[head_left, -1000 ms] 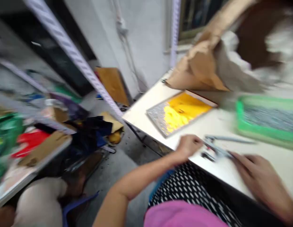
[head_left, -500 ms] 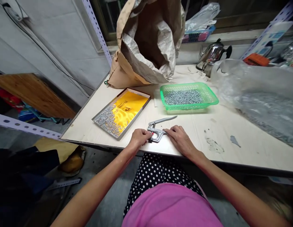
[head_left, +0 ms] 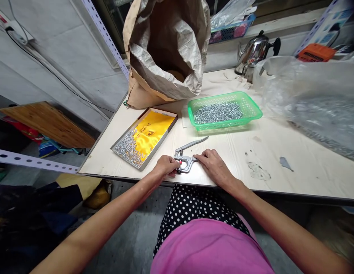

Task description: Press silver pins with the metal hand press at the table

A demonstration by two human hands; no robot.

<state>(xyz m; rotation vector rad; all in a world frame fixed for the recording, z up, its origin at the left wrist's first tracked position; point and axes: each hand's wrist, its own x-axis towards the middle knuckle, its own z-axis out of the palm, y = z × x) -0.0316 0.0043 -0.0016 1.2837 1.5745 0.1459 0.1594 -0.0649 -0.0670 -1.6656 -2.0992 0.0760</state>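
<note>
A metal hand press tool (head_left: 186, 158) lies on the pale table (head_left: 279, 152) near its front edge, its long lever pointing up and right. My left hand (head_left: 165, 166) is curled at the tool's left end, fingers pinched by its jaws. My right hand (head_left: 212, 164) rests on the tool's body from the right, fingers bent over it. To the left lies a shallow box lid (head_left: 162, 118) with a yellow lining and several small metal pieces. Behind the tool stands a green plastic basket (head_left: 252, 110) filled with more small metal pieces.
A big crumpled paper sack (head_left: 165, 49) stands open at the back of the table. A clear plastic bag (head_left: 314, 99) covers the right side. A metal kettle (head_left: 252, 53) sits behind. A perforated shelf upright (head_left: 105, 36), a wooden board (head_left: 48, 123) and clutter are at left.
The view swung from the shelves at left to the table and steadied. Both hands stayed at the press tool, which has shifted slightly left in the picture.
</note>
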